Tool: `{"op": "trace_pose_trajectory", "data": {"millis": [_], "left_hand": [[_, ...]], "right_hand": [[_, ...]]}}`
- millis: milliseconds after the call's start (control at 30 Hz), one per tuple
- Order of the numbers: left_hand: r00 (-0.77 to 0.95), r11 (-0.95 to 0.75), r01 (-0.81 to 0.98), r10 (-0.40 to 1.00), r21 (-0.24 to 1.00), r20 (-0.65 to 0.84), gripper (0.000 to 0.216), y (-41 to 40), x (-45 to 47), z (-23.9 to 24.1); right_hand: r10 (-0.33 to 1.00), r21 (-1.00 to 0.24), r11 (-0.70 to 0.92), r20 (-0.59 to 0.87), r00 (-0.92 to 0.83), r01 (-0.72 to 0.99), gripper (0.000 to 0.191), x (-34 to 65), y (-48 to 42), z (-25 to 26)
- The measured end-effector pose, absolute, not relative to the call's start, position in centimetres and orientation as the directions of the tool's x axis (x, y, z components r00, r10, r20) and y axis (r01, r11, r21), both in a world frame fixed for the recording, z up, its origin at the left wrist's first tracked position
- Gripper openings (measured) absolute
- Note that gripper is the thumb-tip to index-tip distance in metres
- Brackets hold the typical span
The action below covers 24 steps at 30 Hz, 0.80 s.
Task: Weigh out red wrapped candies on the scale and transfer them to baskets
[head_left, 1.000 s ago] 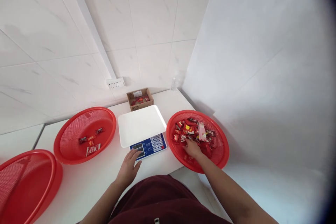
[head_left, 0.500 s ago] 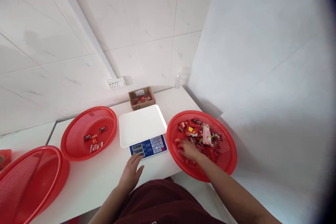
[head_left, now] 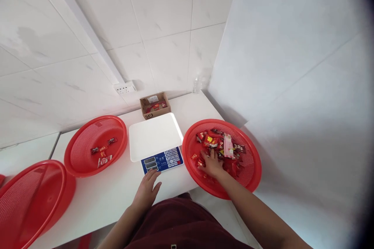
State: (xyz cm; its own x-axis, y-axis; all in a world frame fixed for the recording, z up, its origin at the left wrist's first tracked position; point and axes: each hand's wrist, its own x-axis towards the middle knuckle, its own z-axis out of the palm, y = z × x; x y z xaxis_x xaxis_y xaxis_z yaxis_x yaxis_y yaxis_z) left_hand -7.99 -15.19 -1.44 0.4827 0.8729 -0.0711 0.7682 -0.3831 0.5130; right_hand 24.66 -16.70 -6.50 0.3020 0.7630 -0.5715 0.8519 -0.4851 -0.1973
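Note:
My right hand (head_left: 212, 164) is inside the right red basket (head_left: 251, 151), fingers spread over a heap of wrapped candies (head_left: 210, 141), mostly red. A pink-and-white packet (head_left: 228, 146) lies on the heap, beside my fingers. My left hand (head_left: 148, 187) has its fingers stretched out, the tips at the lower edge of the blue panel (head_left: 161, 162) of a digital scale. The scale's white pan (head_left: 156, 137) holds nothing. To its left, another red basket (head_left: 78, 148) contains several small wrapped pieces (head_left: 102, 151).
Behind the scale stands a cardboard box (head_left: 155, 106) with red packets inside. A clear plastic bottle (head_left: 196, 85) is by the wall corner. A third red basket (head_left: 62, 186) sits at the lower left of the white table (head_left: 96, 202). A power socket (head_left: 125, 87) is on the tiled wall.
My right hand has shifted slightly right within the candies and its fingers have spread. My left hand stays near the scale panel. The view has moved a little.

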Motion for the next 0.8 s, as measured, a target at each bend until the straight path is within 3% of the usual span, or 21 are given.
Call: {"op": "trace_pose_trajectory", "data": {"millis": [100,200,433,633,733,800], "left_hand": [[0.504,-0.401,0.754,0.861,0.52,-0.065,0.033,-14.8,-8.3,-1.3],[0.526,-0.42,0.751,0.847,0.51,-0.077,0.034,-14.2,-9.1,-1.1],[0.548,-0.453,0.738,0.835,0.5,-0.052,0.034,-12.4,-12.0,0.1],[0.571,-0.46,0.723,0.818,0.515,-0.071,0.034,-11.2,-13.7,0.1],[0.597,-0.483,0.7,0.8,0.526,-0.059,0.034,-10.5,-13.8,-0.1],[0.611,-0.497,0.682,0.79,0.536,-0.045,0.034,-10.1,-13.7,0.0]], "right_hand": [[0.821,-0.166,-0.452,-0.462,0.336,0.876,0.06,24.6,-16.8,-6.5],[0.878,-0.224,-0.433,-0.323,0.353,0.873,0.036,25.4,-16.9,-6.7],[0.847,-0.474,-0.531,-0.265,0.461,0.703,0.021,26.8,-15.8,-7.4],[0.809,-0.54,-0.577,-0.273,0.521,0.613,0.023,29.5,-17.5,-6.4],[0.818,-0.485,-0.575,-0.365,0.446,0.658,0.031,29.2,-19.0,-6.2],[0.805,-0.404,-0.564,-0.462,0.371,0.72,0.047,27.7,-19.5,-6.4]]}}
